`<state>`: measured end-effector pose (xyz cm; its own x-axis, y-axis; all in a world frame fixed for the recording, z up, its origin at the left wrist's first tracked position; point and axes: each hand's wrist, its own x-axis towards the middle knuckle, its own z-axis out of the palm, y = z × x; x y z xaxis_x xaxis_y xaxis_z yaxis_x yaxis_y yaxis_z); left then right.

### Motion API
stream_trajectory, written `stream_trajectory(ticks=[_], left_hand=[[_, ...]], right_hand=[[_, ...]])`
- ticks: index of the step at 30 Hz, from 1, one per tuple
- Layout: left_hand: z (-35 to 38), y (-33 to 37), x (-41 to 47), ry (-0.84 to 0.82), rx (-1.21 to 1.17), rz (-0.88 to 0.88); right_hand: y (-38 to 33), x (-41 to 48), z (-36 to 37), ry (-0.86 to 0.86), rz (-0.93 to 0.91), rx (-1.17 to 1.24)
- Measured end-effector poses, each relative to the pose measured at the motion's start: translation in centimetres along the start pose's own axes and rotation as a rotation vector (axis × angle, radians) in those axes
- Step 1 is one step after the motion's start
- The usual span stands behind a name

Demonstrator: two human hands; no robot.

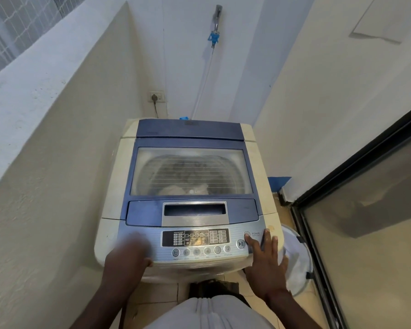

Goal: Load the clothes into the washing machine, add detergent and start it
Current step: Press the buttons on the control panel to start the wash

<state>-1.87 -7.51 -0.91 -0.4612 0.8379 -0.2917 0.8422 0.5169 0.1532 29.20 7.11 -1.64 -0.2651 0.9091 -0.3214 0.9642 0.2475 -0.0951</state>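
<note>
A cream and blue top-loading washing machine (114, 186) stands right in front of me with its glass lid (190, 172) down. Pale clothes (183, 188) show faintly through the glass inside the drum. My right hand (266, 260) lies flat on the right end of the control panel (195, 243), its thumb tip touching the round power button (246, 234) just above the start/pause button (240, 243). My left hand (128, 255) is blurred and rests on the panel's left front edge; its fingers cannot be made out.
A low wall runs along the left, and a dark-framed glass door (365, 222) stands at the right. A white laundry basket (297, 260) sits on the floor beside the machine's right side. On the back wall are a tap with a hose (215, 27) and a socket (156, 96).
</note>
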Motion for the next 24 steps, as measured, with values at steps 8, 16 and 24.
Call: stream_trajectory(ticks=[8,16,24], left_hand=[[-0.1,0.7,-0.7,0.023,0.011,0.014],[-0.3,1.0,-1.0,0.024,-0.017,-0.008],[-0.5,1.2,-1.3,0.026,-0.028,-0.018]], right_hand=[[-1.1,-1.7,-4.6,-0.108,-0.203,-0.053],[-8.3,-3.5,-4.7,-0.364,-0.533,-0.075],[-11.0,-3.9,-5.1,-0.419,-0.581,-0.203]])
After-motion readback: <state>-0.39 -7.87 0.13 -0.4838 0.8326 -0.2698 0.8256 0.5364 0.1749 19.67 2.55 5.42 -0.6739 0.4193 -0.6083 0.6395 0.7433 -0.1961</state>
